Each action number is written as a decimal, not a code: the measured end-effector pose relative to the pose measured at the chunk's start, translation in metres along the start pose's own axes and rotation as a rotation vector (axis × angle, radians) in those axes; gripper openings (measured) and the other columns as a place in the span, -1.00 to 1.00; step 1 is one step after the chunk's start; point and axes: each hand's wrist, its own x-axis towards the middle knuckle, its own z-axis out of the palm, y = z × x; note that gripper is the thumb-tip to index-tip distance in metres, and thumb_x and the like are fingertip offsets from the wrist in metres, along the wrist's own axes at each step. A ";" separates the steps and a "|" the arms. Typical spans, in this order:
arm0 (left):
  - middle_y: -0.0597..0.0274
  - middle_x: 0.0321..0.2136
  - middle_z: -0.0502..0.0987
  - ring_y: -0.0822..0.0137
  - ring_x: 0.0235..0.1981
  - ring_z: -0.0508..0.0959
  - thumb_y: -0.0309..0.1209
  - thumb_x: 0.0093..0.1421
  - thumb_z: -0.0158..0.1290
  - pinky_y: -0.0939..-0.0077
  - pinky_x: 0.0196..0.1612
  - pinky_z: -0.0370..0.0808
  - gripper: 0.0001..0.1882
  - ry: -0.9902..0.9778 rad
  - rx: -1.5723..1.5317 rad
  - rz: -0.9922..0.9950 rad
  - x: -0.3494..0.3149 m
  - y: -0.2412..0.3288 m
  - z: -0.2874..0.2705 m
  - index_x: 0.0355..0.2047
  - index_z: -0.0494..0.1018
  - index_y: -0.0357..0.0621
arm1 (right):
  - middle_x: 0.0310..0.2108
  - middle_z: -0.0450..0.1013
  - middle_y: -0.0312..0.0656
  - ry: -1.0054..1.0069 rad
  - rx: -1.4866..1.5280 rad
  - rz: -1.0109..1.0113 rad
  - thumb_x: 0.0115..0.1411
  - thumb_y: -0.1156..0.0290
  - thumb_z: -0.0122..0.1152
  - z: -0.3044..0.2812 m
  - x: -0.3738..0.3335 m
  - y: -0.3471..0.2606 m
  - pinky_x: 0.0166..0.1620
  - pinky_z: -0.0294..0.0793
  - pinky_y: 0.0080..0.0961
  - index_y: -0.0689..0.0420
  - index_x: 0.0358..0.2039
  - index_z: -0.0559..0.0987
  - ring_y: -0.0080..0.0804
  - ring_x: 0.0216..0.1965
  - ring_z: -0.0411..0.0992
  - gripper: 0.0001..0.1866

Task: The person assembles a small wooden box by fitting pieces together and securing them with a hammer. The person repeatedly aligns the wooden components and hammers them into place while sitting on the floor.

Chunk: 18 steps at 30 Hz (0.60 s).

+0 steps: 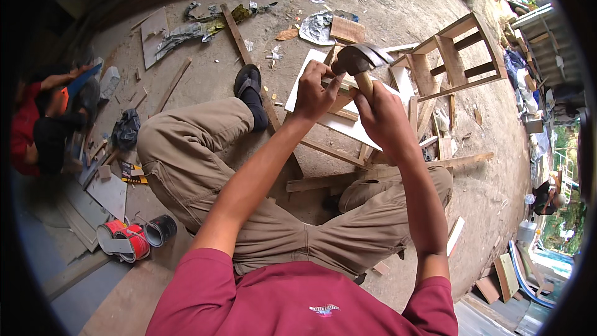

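My right hand (387, 118) is wrapped round the wooden handle of a claw hammer (365, 84), whose dark head is raised beside my left fingertips. My left hand (316, 91) is closed in a pinch close to the hammer head. Whatever it pinches is hidden or too small to make out. Below both hands lie a white board (356, 132) and a small wooden piece partly covered by my fingers. Under the board's near edge, wooden strips (333, 152) are joined or crossed; the hands hide part of them.
An open wooden frame (452, 56) stands at the right. A long plank (236, 36) runs past my sandalled foot. Paint cans (134, 242) stand at lower left, near a black bag (127, 129). Another person (46, 118) sits at the far left with a blue-bladed saw.
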 end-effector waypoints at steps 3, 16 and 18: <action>0.08 -0.36 0.52 0.20 -0.35 0.60 -0.28 0.24 0.26 0.34 -0.32 0.51 -0.72 -0.021 0.038 -0.026 0.000 0.003 0.000 -0.39 0.55 -0.29 | -0.55 0.45 0.11 0.017 0.109 0.134 0.39 0.27 0.13 -0.012 0.002 -0.015 -0.36 0.39 -0.13 0.29 -0.26 0.46 0.09 -0.52 0.40 -0.72; 0.01 -0.29 0.52 0.04 -0.24 0.60 -0.11 0.05 0.42 0.22 -0.15 0.55 -0.52 -0.190 0.071 0.083 0.005 0.002 -0.013 -0.28 0.54 -0.26 | -0.53 0.52 0.07 0.181 0.274 0.285 0.40 0.26 0.15 0.007 0.000 0.007 -0.34 0.46 -0.20 0.31 -0.20 0.52 -0.06 -0.48 0.55 -0.70; 0.01 -0.23 0.51 0.04 -0.18 0.59 -0.09 -0.02 0.46 0.23 -0.10 0.56 -0.44 -0.257 0.062 0.116 0.007 -0.002 -0.019 -0.21 0.53 -0.25 | -0.55 0.51 0.04 0.173 0.303 0.340 0.40 0.24 0.14 0.012 -0.002 0.019 -0.37 0.44 -0.24 0.31 -0.21 0.52 -0.17 -0.51 0.52 -0.68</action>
